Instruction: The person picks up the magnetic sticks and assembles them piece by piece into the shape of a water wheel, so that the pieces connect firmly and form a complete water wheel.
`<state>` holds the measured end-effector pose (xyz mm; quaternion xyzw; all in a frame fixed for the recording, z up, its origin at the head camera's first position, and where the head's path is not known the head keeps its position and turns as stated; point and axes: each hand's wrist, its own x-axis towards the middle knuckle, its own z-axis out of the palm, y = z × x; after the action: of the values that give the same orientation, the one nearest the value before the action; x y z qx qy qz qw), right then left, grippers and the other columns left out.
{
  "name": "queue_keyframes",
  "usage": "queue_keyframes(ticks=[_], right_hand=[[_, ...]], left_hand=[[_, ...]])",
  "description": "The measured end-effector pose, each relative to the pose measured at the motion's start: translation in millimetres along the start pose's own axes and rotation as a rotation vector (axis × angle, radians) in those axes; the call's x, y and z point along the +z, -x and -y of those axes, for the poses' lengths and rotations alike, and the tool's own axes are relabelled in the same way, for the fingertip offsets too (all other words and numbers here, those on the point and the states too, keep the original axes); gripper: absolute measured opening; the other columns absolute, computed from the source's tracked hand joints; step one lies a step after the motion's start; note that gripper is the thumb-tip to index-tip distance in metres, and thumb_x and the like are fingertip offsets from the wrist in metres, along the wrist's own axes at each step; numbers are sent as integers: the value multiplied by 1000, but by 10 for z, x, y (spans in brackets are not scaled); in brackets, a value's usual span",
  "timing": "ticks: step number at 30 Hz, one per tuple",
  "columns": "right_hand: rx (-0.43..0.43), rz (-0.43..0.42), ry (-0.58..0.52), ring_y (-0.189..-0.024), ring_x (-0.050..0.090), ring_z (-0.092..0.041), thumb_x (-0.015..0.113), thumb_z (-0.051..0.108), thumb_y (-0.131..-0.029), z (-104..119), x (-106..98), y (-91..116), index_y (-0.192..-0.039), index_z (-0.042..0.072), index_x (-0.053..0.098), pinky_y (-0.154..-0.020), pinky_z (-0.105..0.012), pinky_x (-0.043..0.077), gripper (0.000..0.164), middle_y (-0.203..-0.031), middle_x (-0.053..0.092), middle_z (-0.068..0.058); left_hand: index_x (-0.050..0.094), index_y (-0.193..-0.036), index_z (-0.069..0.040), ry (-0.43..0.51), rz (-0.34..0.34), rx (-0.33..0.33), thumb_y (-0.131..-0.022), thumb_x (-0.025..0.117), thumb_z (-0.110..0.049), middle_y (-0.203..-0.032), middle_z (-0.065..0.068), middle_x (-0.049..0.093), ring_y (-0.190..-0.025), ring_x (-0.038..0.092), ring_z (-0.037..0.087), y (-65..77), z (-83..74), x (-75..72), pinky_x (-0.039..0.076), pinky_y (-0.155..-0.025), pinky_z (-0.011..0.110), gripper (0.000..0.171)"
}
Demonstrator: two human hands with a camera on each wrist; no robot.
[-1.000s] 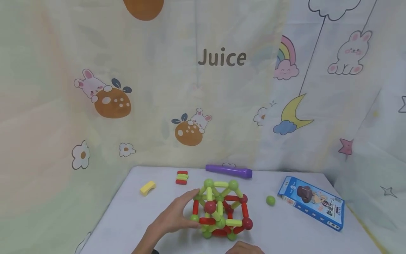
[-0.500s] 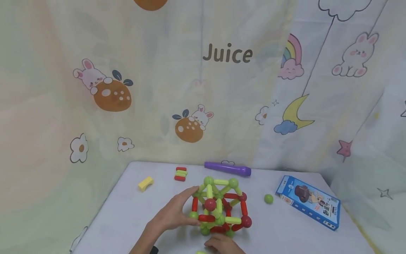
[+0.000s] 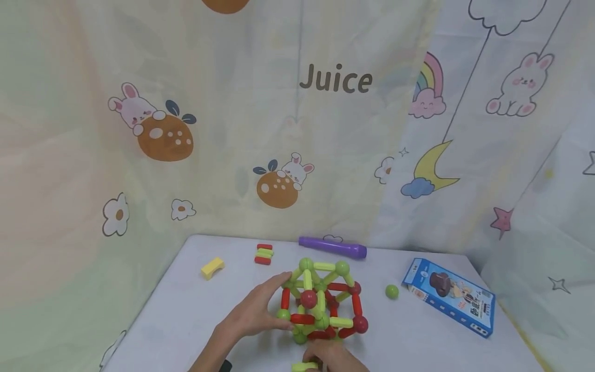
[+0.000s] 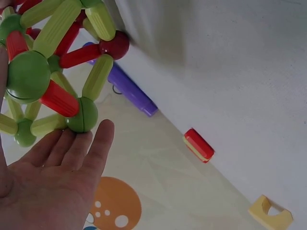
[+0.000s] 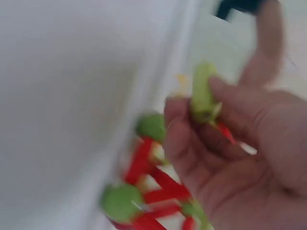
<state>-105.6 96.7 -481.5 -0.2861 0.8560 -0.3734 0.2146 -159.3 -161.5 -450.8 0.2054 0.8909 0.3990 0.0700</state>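
Note:
A magnetic ball-and-stick structure [image 3: 322,322], with red and yellow-green sticks joined by red and green balls, stands on the table. My left hand [image 3: 253,312] grips its left side, thumb low at the front and fingers behind; the left wrist view shows the fingertips [image 4: 106,128] at a green ball. In front of the structure, near the table's front, my right hand [image 3: 334,355] pinches a yellow-green magnetic stick [image 5: 202,91] between thumb and fingers. The right wrist view is blurred, and part of that stick lies behind the fingers.
A yellow arch block [image 3: 213,268] and several red and yellow-green sticks [image 3: 263,254] lie at the back left. Behind the structure is a purple microphone-shaped stick [image 3: 332,247]. To the right are a loose green ball [image 3: 392,292] and a blue box [image 3: 450,297]. A printed curtain hangs behind.
My right hand has come in leftward from the front edge and now pinches the yellow-green stick. The left hand keeps its grip on the structure; the head view has shifted slightly.

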Motion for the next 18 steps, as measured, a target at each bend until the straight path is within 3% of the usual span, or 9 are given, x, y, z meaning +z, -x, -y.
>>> queue_keyframes(ticks=[3,6,9,12,18], right_hand=[[-160,-10,-96,-83,58,1,70,18,-106,29,-280,174,-118,5,75,-75,-20,54,18,-97,67,8],[-225,-153,-79,-83,61,-1,67,22,-108,74,-536,305,-119,9,76,-73,-20,55,19,-97,69,7],[-168,-317,-27,-76,59,-5,72,25,-105,104,-722,327,-114,16,78,-67,-21,53,14,-92,68,12],[-185,-425,54,-73,57,-5,75,27,-103,79,-816,271,-109,19,78,-64,-21,52,10,-90,67,13],[-171,-436,128,-73,55,-3,77,30,-102,18,-808,125,-103,21,79,-63,-21,51,9,-85,64,16]], left_hand=[[41,-166,-16,-10,-7,6,-77,99,-43,-170,9,43,-155,41,37,1,4,-6,39,-119,65,109],[40,-166,-16,-15,-12,16,-78,99,-42,-170,9,42,-155,41,37,7,7,-16,39,-119,65,110],[39,-167,-15,-12,-15,22,-78,98,-41,-170,10,42,-155,41,37,10,9,-28,39,-119,65,109],[39,-167,-14,-2,-13,24,-79,98,-40,-170,10,42,-156,41,37,9,10,-27,39,-119,65,109],[38,-167,-15,26,-2,19,-79,98,-38,-171,11,40,-156,39,38,12,8,6,39,-119,66,109]])
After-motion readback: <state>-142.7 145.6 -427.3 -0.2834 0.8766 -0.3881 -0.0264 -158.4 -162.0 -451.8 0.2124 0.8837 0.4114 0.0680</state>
